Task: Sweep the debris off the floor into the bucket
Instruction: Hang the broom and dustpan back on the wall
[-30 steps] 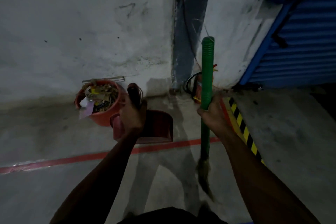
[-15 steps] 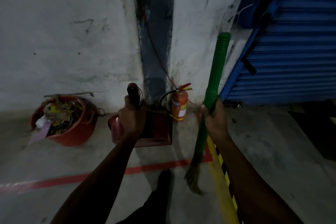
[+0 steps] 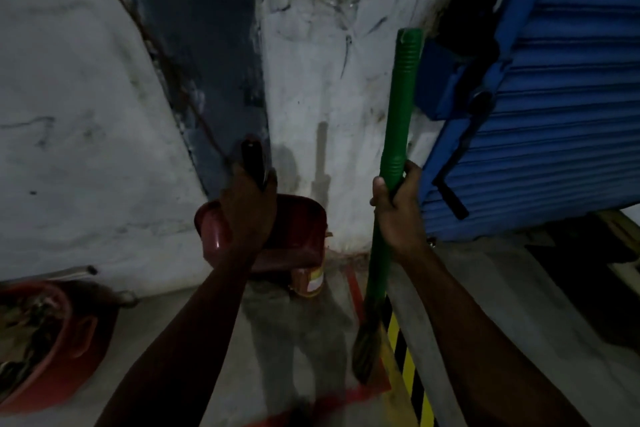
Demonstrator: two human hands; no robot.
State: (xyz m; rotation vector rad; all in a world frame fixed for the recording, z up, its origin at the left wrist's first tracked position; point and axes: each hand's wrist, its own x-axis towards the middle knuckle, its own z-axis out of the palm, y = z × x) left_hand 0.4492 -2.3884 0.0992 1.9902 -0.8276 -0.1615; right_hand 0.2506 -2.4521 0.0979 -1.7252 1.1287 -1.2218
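The fingers of the right hand [image 3: 398, 215] are wrapped tightly round the ribbed green handle of a broom [image 3: 393, 156], which is held nearly upright, its dark bristles hanging low over the yellow-and-black hazard stripe [image 3: 408, 367] on the floor; whether they touch it cannot be told. The left hand [image 3: 249, 211] is closed round the dark upright handle of a red dustpan [image 3: 298, 239], which is carried raised in front of the white wall. Just behind and below the pan, a fire extinguisher [image 3: 308, 282] is partly hidden at the foot of the wall. The red bucket [image 3: 79, 354], already loaded with debris, is seen at the lower left edge, well apart from both tools. A blue roller shutter [image 3: 554, 132] stands at the right. The extinguisher could be knocked over if the pan is swung low, and loose debris could be missed in the dim light.
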